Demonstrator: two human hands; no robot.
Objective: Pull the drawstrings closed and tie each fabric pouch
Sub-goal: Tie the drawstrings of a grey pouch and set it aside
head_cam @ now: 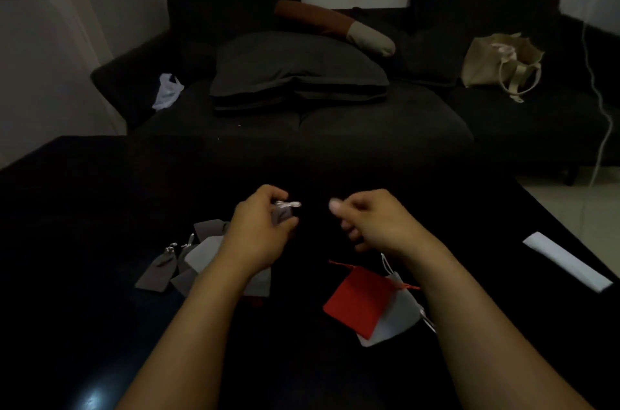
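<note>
My left hand (pixel 260 228) is closed on a small grey pouch (pixel 281 214), held above the dark table (pixel 100 208); its pale drawstring (pixel 291 204) sticks out at the top. My right hand (pixel 367 220) is curled into a fist a short way to the right, thumb tip up; whether it pinches a string is too dim to tell. A pile of grey pouches (pixel 174 267) with pale strings lies under my left forearm. A red pouch (pixel 357 299) lies on a white pouch (pixel 399 315) beside my right forearm.
A white folded strip (pixel 567 262) lies near the table's right edge. Behind the table stands a dark sofa (pixel 385 121) with cushions (pixel 295 70), a beige tote bag (pixel 500 62) and a white plastic bag (pixel 167 91). A white cable (pixel 604 107) hangs at the right.
</note>
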